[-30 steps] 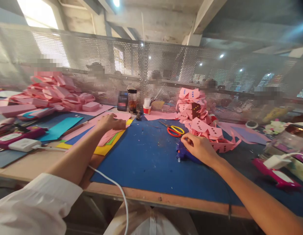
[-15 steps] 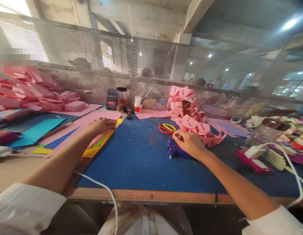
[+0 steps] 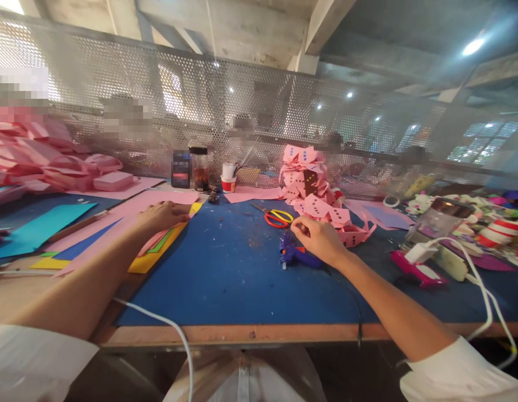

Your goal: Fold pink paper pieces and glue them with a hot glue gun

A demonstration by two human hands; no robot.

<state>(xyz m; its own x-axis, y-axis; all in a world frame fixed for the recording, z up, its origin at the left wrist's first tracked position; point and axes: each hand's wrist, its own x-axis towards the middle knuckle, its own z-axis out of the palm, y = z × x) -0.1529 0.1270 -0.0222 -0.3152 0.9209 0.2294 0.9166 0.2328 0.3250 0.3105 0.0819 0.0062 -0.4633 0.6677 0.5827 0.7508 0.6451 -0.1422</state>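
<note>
My left hand [image 3: 169, 216] lies flat, fingers stretched out, on a pile of paper sheets, with pink paper [image 3: 128, 223] around it and a yellow sheet [image 3: 152, 254] sticking out at the edge. On the right, my right hand [image 3: 319, 237] has its fingers curled in and their tips together. It is just above a blue glue gun [image 3: 298, 255] lying on the mat; whether anything small is pinched there I cannot tell. Beyond the fingertips are scissors [image 3: 279, 218] with red and yellow handles. A heap of dotted pink paper pieces [image 3: 307, 176] rises behind this hand.
A blue mat [image 3: 217, 273] covers the tabletop. At the back stand a dark-lidded jar [image 3: 201, 170] and a red-and-white cup [image 3: 228, 181]. Folded pink paper [image 3: 53, 162] is piled far left. A pink device [image 3: 418, 268], white cables [image 3: 479, 265] and a clear container [image 3: 438, 223] crowd the right.
The view has turned slightly right, so everything sits further left. My right hand has lifted a little off the glue gun, showing more of it. My left hand stays on the paper.
</note>
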